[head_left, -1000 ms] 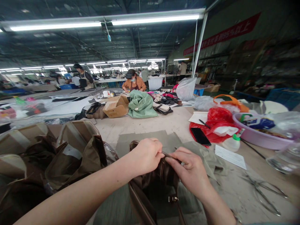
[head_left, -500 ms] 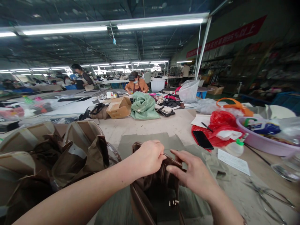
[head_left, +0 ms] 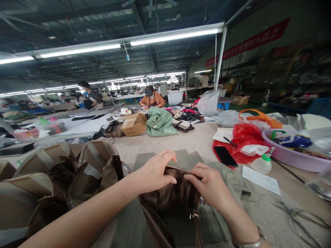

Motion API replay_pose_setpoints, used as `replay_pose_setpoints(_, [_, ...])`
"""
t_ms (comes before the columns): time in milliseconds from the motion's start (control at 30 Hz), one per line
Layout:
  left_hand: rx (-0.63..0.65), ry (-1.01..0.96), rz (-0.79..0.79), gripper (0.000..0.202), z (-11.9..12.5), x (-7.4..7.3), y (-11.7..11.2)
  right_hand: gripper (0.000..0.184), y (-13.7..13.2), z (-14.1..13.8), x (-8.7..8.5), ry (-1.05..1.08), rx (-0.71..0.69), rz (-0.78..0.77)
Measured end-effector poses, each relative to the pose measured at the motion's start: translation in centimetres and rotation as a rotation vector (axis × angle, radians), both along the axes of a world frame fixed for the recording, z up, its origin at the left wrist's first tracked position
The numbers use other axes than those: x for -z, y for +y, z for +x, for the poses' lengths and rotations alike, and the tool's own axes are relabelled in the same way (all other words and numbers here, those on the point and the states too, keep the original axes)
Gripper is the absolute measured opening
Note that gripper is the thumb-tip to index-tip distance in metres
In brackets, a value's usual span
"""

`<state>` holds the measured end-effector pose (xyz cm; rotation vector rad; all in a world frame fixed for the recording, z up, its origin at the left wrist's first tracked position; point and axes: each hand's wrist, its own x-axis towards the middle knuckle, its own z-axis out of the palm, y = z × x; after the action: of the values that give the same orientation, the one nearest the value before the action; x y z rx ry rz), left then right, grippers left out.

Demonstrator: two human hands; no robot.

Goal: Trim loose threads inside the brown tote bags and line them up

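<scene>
While our left hand [head_left: 152,172] and right hand [head_left: 210,186] pinch the far rim of the open brown bag [head_left: 169,203], it stands just left of the black phone [head_left: 225,156], beside folded brown bags [head_left: 64,172].

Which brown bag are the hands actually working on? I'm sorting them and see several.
The dark brown bag standing open right in front, its top rim pinched by the left hand and right hand. The paper-stuffed bags on the left sit untouched.

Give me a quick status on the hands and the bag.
Left hand and right hand pinching the brown bag at its open rim. Nothing between them.
</scene>
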<state>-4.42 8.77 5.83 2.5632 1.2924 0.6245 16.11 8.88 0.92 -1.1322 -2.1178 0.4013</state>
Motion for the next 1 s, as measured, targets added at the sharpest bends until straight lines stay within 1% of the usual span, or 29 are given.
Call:
replay_pose_setpoints(67, [-0.002,0.036,-0.026,0.046,-0.7,-0.2,-0.3,0.027,-0.4,0.4,-0.2,-0.01,0.006,0.025])
replay_pose_setpoints(167, [0.014,0.087,-0.064,0.038,-0.9,-0.1,-0.2,0.025,-0.8,1.4,-0.4,-0.032,0.005,0.041])
replay_pose_setpoints(233, [0.025,0.092,-0.049,0.034,-0.3,0.0,-0.1,0.024,-0.8,2.1,-0.3,-0.042,0.007,0.022])
replay_pose_setpoints(333, [0.017,0.081,0.013,0.027,0.9,0.0,0.2,0.023,-0.8,3.1,-0.1,-0.049,0.034,-0.022])
replay_pose_setpoints(467, [0.05,0.107,0.05,0.017,1.8,0.2,0.8,0.025,-1.0,3.5,0.0,-0.061,0.051,-0.05])
replay_pose_setpoints(600, [0.073,0.139,0.014,0.015,1.9,0.5,1.8,0.027,-1.0,3.6,-0.1,-0.051,0.055,-0.051])
replay_pose_setpoints(767, [0.132,0.171,-0.044,0.016,2.0,0.5,2.8,0.029,-0.8,3.7,0.0,-0.031,0.038,-0.041])
replay_pose_setpoints(900, [0.069,0.211,0.001,0.019,2.4,0.6,2.9,0.028,-0.9,3.6,0.0,-0.03,0.035,-0.054])
replay_pose_setpoints(1000, [0.054,0.233,0.033,0.02,2.6,0.7,2.8,0.029,-0.9,3.5,-0.1,-0.036,0.038,-0.067])
